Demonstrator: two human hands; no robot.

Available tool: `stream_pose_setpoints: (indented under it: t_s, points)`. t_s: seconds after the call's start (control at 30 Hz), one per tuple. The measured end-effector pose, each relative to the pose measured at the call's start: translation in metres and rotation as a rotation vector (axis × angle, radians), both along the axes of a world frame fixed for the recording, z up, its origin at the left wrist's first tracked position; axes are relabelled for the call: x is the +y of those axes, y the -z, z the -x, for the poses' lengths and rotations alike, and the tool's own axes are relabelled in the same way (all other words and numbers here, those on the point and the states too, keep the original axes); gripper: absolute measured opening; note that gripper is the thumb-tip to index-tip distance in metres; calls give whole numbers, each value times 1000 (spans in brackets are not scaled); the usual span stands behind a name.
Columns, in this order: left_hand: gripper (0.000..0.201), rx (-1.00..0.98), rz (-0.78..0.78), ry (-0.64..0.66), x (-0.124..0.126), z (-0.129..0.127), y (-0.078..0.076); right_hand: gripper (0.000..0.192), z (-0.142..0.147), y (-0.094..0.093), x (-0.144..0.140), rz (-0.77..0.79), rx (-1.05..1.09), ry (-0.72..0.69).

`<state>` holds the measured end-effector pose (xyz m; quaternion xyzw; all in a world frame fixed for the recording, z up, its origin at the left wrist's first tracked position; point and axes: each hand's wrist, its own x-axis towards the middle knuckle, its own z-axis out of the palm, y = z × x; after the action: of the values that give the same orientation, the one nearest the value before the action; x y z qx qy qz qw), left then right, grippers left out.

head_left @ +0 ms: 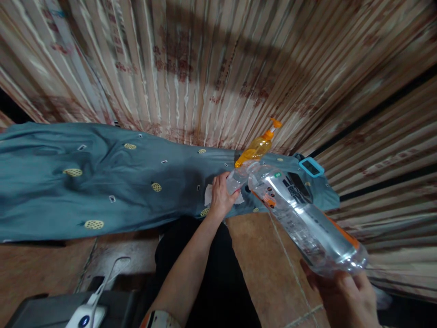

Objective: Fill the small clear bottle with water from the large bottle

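My left hand (221, 197) is closed round a small clear plastic container (236, 178), low over the cloth-covered surface. A white tissue (207, 195) lies beneath that hand. With my right hand (346, 291) I grip the base end of a large clear plastic bottle (303, 218) that has a silver and orange label. The bottle is tilted, its neck end lower left at the container's opening; whether the two touch, and whether liquid flows, I cannot make out. Just behind them stands an orange pump bottle (256, 148) with yellow-orange liquid.
A blue-green cloth (116, 182) with pineapple prints covers the long surface. A blue-rimmed device (311, 167) sits near its right end. Pleated curtains (205, 68) hang behind and to the right. A white power bank (87, 316) with a cable is at lower left.
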<state>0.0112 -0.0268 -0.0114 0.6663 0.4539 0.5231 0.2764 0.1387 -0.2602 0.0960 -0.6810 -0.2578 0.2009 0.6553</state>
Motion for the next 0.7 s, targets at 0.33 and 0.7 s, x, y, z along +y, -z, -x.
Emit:
stream_pose_setpoints:
  t_s: [0.33, 0.7]
  points:
    - [58, -1, -9, 3, 0, 0, 1, 51, -4, 3, -2, -35, -14, -34]
    - [58, 2, -4, 24, 0, 2, 1, 52, -10, 4, -2, -12, 31, -67]
